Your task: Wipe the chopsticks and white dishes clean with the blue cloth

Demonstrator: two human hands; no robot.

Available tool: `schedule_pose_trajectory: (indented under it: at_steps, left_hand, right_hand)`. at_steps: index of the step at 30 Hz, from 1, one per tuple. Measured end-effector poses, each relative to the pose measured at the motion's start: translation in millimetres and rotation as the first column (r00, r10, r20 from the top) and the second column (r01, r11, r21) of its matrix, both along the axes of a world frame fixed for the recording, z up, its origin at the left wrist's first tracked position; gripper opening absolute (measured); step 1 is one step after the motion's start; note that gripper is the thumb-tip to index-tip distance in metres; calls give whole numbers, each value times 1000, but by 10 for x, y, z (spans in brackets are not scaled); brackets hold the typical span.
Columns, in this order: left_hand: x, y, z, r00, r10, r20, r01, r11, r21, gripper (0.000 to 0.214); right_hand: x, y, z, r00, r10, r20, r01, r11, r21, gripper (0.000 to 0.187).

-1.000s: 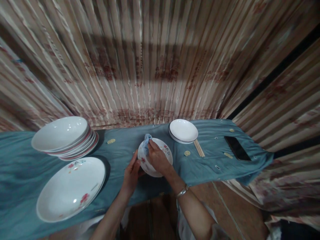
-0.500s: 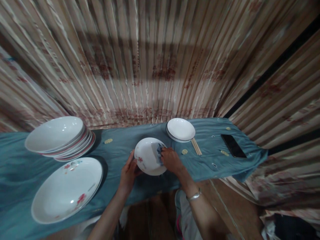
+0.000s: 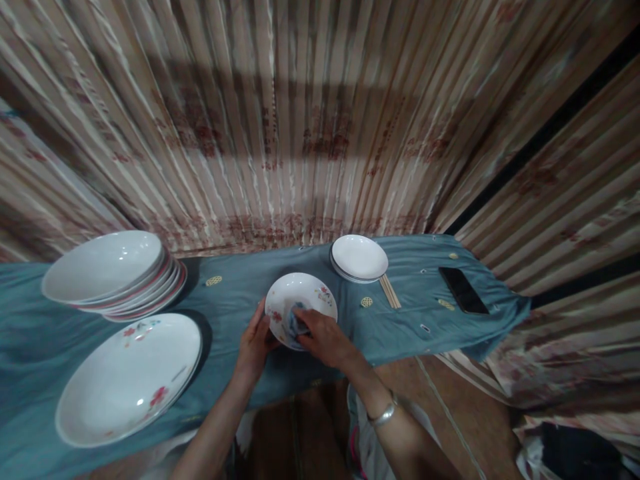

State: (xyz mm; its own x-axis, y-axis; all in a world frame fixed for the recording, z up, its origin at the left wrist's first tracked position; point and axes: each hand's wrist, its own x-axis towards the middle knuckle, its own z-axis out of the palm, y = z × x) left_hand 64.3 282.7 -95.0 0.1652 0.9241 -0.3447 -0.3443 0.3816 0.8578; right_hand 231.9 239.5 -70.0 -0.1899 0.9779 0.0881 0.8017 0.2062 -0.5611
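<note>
A small white plate (image 3: 305,287) with red and orange flowers is at the middle of the cloth-covered table. My left hand (image 3: 254,341) grips its left rim, thumb on the upper side and fingers partly hidden beneath. In my right hand (image 3: 323,335) is a bunched blue-grey cloth (image 3: 296,320), pressed against the inside of the plate near its lower middle. Behind and to the right stands a short stack of small white plates (image 3: 359,257), with wooden chopsticks (image 3: 390,292) lying beside it.
At the left, a tall stack of large white dishes (image 3: 107,267) stands behind a large flowered plate (image 3: 133,380). A black phone (image 3: 463,290) lies toward the right end of the blue-green tablecloth (image 3: 240,280). Pleated curtains (image 3: 300,133) hang close behind the table.
My right hand has slid the cloth from the plate's right side leftward and down to its lower middle. My left hand keeps its hold on the rim.
</note>
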Motion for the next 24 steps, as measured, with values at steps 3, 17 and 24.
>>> schedule_pose_trajectory:
  at_steps: [3, 17, 24]
  left_hand:
    - [11, 2, -8, 1000, 21, -18, -20, 1000, 14, 79]
    - [-5, -11, -99, 998, 29, -49, -25, 996, 81, 67]
    - [-17, -17, -97, 998, 21, -60, -16, 996, 88, 69]
  right_hand:
    - [-145, 18, 8, 997, 78, -15, -77, 994, 73, 45]
    - [-182, 428, -19, 994, -34, 107, 8, 974, 227, 39]
    - [80, 473, -95, 963, -174, 208, 142, 977, 162, 39]
